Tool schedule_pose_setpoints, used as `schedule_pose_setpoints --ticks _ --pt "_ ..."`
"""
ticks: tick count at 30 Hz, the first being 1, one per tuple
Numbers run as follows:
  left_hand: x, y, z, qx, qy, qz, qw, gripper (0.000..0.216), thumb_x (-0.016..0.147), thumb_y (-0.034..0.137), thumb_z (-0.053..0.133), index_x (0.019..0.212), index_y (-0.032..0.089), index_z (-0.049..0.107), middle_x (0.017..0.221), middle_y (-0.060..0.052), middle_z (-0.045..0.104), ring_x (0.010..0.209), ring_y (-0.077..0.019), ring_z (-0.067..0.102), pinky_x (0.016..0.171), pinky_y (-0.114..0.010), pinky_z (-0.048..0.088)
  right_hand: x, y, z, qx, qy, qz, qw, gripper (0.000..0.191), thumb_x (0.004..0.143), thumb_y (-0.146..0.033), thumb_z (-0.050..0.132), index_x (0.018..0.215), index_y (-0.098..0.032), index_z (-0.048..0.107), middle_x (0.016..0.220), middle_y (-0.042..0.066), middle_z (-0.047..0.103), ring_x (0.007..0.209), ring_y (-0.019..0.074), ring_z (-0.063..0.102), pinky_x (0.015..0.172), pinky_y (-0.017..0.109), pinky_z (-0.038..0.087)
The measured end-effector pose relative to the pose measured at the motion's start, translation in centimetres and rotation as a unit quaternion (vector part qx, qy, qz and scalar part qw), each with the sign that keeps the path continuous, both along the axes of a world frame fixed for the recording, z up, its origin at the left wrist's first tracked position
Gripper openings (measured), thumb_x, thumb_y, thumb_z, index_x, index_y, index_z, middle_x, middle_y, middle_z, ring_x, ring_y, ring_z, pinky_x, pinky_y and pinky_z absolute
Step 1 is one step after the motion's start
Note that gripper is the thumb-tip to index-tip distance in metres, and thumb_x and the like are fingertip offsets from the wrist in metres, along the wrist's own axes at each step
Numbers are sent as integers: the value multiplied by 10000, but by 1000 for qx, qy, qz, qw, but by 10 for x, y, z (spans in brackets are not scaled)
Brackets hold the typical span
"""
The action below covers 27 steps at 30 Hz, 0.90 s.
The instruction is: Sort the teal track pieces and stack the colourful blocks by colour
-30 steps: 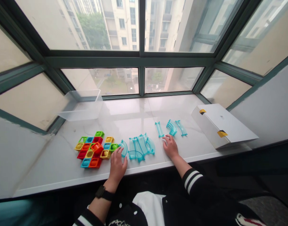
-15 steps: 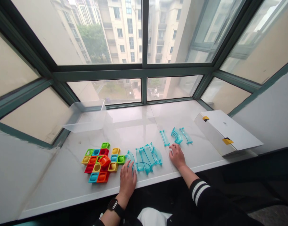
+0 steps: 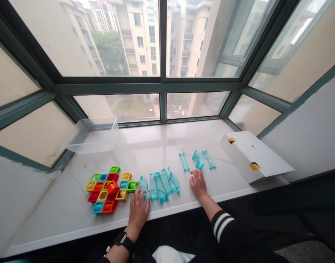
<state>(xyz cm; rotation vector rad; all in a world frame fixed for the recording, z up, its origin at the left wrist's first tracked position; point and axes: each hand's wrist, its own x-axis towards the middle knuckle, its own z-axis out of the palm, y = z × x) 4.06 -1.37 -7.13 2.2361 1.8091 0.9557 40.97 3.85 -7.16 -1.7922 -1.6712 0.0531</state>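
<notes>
Just beyond the empty, half-curled right grip [image 3: 198,183] — three blue tracks [image 3: 198,160]; left grip [image 3: 139,206], fingers parted, touches a curved track [image 3: 144,183].

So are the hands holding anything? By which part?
The right hand holds nothing visible. The left hand overlaps the near side of a curved, translucent turquoise plastic piece; gripping is unclear.

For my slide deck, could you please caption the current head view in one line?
Left hand beside colourful blocks, right hand near clear blue plastic pieces, on a white windowsill.
</notes>
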Motion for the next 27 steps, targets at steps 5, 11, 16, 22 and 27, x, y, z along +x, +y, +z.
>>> schedule_pose_setpoints --ticks 5,11,16,22,27 --pt "3 3 0 7 16 26 1000 403 1011 339 485 1380 198 566 1511 -221 544 1375 -381 548 1113 -584 469 3 0 -2 7 49 18 999 250 874 -134 477 1077 -240 580 1098 99 574 1109 281 598 987 447 552" --pt "4 5 1 -3 42 48 998 372 1011 342 461 1282 192 667 1345 -193 662 1285 -363 599 1123 -549 468 6 2 -4 16 117 25 993 210 863 -143 455 1018 -258 537 1034 83 578 1025 271 619 936 438 565" --pt "4 4 3 -13 49 58 997 387 992 332 471 1272 204 706 1330 -180 676 1252 -356 612 1106 -535 484 8 3 -4 19 140 40 989 186 873 -153 456 1001 -264 534 984 73 576 941 266 614 881 433 571" --pt "3 5 -1 -12 49 64 997 407 999 325 470 1302 204 714 1340 -173 672 1244 -347 614 1106 -533 491 9 3 -8 17 144 38 989 170 876 -176 476 999 -261 556 968 74 604 926 267 630 868 432 575" --pt "-2 7 -5 -17 25 50 998 441 1012 339 452 1336 156 689 1315 -181 670 1245 -346 609 1112 -560 501 10 2 -12 28 179 29 983 209 884 -233 486 1079 -231 562 983 64 605 889 242 633 834 414 576"
